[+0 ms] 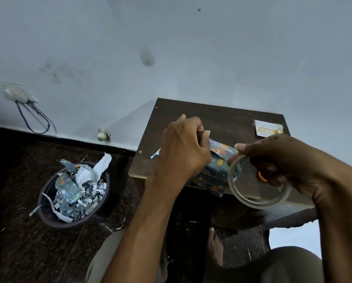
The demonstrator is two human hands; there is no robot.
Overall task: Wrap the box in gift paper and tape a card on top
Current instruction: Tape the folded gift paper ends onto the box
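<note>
Two bare forearms without sleeves, khaki trousers (107,254) over both knees, one bare foot (215,247) on the floor

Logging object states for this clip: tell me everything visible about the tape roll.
The tape roll is a wide ring of clear, glossy tape with a large open centre; the table edge and wrapped box show through it. It is held off the table, tilted, at the near edge. The right hand grips its upper right, thumb on the rim. The left hand pinches something just left of it, likely the pulled tape end, though the strip itself is hard to see.
</note>
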